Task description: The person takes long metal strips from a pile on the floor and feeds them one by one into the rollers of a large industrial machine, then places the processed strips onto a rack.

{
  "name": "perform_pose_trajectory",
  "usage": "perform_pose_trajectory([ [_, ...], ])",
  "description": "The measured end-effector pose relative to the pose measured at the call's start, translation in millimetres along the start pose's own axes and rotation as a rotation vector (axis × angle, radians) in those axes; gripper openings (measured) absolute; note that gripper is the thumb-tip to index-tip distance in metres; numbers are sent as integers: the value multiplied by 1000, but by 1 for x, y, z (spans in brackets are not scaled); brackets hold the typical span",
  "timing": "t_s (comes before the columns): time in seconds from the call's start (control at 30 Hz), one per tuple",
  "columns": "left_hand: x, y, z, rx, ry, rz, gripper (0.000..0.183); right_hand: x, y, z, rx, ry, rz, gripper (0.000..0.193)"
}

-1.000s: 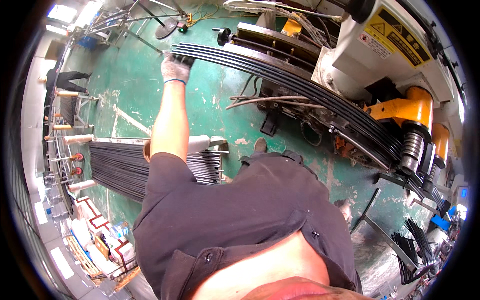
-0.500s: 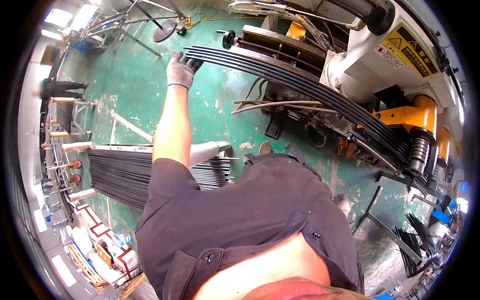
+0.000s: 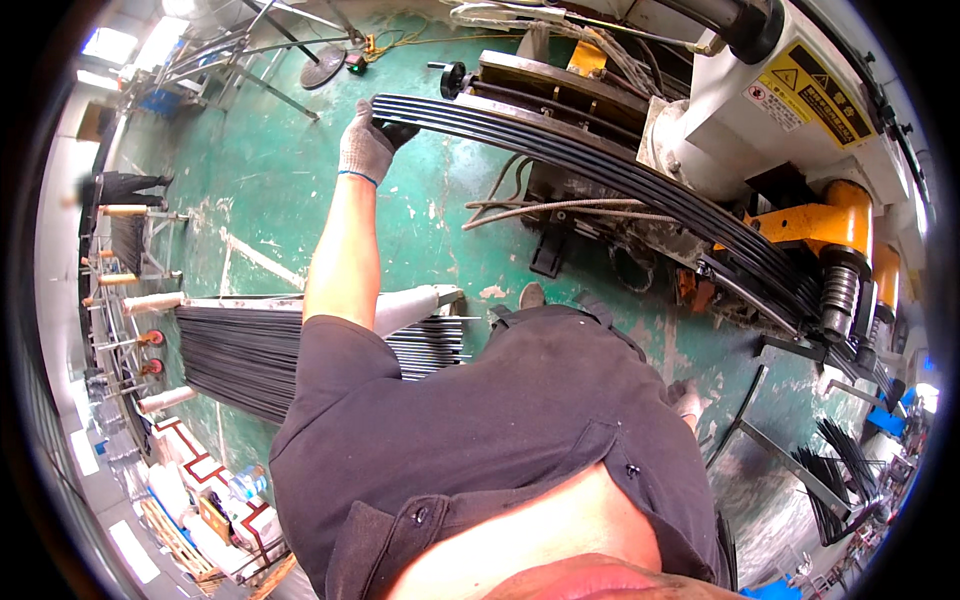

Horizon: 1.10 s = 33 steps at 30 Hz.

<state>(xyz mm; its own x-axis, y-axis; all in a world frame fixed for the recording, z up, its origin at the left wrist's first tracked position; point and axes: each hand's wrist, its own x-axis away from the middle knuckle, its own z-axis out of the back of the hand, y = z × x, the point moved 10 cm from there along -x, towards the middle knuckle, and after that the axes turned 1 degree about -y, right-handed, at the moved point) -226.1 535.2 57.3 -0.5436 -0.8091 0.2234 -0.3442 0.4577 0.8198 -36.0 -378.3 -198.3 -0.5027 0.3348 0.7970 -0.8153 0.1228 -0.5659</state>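
Observation:
My left hand [image 3: 367,148], in a pale knitted glove with dark fingertips, is at the far ends of a bundle of long black rods [image 3: 560,148]. Its palm and thumb lie against the rod ends, while the fingers curl beneath them. From there the rods run to the right along the machine and pass by its yellow bracket [image 3: 825,225]. My right hand [image 3: 687,398], also gloved, hangs low beside my body, half hidden by my dark shirt. What shows of its fingers is loosely stretched, and nothing can be seen in them.
A white machine head [image 3: 790,100] with a warning label stands at the right. Beside my left arm, a rack [image 3: 405,305] carries many more black rods [image 3: 245,350]. A metal stand [image 3: 790,470] with short rods is at the lower right. Cables [image 3: 560,208] stick out below the machine.
My left hand has closed in on the rod ends. The ends, staggered before, now lie nearly even. My right hand has shifted only slightly.

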Motion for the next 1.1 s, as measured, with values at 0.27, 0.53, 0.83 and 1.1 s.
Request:
perform_pose_trajectory([
  [0.27, 3, -7, -6, -196, -13, 53, 44, 12, 1, 21, 15, -14, 42, 25],
  [0.53, -16, -10, 15, -321, -137, 119, 47, 17, -32, 2, 175, -60, 91, 49],
  [0.83, 14, 1, -9, -129, 133, -49, 68, -14, -63, -22, 256, -150, 16, 35],
  [1.1, 58, -161, -38, 14, 354, 147, 79, -114, -89, 16, 330, -177, -90, 29],
])
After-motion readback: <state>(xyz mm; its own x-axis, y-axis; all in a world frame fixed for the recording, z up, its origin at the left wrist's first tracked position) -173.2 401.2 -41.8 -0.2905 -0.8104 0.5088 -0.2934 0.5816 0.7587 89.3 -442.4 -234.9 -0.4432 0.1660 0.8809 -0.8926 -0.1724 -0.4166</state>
